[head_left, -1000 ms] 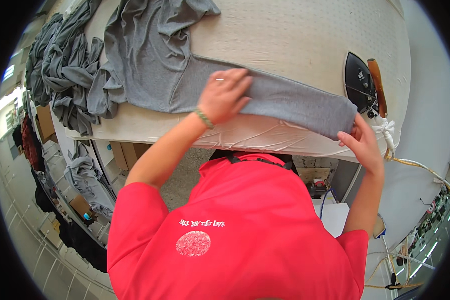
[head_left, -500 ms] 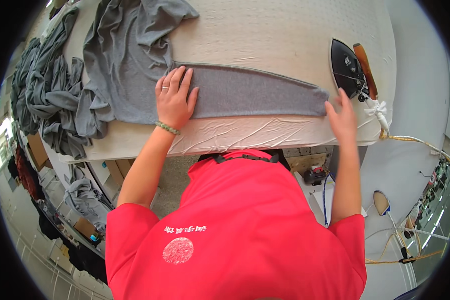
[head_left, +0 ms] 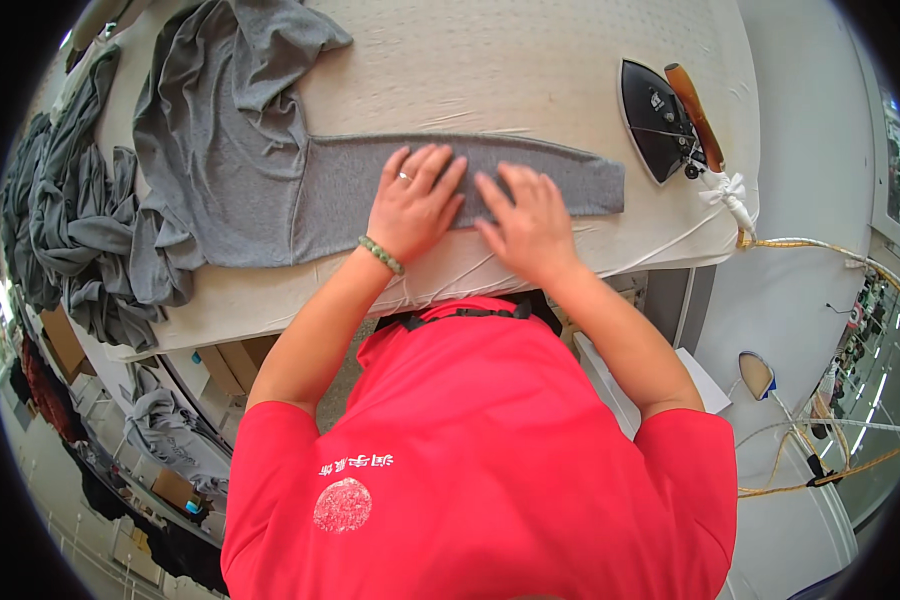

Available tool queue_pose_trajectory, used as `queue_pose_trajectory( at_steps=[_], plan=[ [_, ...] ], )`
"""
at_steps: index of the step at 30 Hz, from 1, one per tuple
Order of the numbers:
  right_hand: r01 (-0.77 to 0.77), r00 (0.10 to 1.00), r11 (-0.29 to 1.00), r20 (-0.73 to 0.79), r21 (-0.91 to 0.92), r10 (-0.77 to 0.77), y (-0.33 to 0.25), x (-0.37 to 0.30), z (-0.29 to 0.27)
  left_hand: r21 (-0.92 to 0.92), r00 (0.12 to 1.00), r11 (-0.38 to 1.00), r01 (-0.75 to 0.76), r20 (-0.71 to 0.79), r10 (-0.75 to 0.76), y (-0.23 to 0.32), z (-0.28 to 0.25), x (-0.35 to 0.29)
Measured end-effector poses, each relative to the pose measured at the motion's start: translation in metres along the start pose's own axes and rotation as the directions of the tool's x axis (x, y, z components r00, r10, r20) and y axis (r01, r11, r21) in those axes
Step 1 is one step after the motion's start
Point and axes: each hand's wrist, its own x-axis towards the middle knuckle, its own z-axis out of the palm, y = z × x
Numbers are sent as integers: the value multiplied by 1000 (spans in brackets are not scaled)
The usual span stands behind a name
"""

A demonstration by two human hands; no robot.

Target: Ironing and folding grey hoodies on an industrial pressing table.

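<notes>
Left hand (head_left: 412,205) and right hand (head_left: 527,222) open, fingers spread over gray sleeve (head_left: 338,197), gripping nothing. Looks like smoothing; next move likely needs flat, even strokes.

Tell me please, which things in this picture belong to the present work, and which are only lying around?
Seem part of the work:
grey garment, its sleeve spread flat
cloth-covered table beneath
iron, at the right, untouched

Probably just lying about:
crumpled grey clothes, at the left
cardboard box below the table
light-grey garment, lower left
</notes>
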Motion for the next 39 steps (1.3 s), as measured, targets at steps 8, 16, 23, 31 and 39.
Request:
queue_pose_trajectory(
  at_steps=[8,16,23,31,39],
  plan=[
    [-147,989,986,-21,-73,145,27,2,-2,7,999,999,40,-14,-40,10,7,13],
    [-132,991,991,-38,-33,130,67,-4,-14,-6,998,999,-36,44,37,37,26,32],
    [-515,777,772,-179,373,604,109,-51,-46,-40,985,989,-144,87,147,81,59,59],
    [-554,817,511,309,657,488,165,-62,-30,-115,983,984,-139,101,150,124,86,82],
    [-562,812,378,402,736,423,184,-64,-29,-182,991,980,-79,90,97,152,91,80]
  ],
)
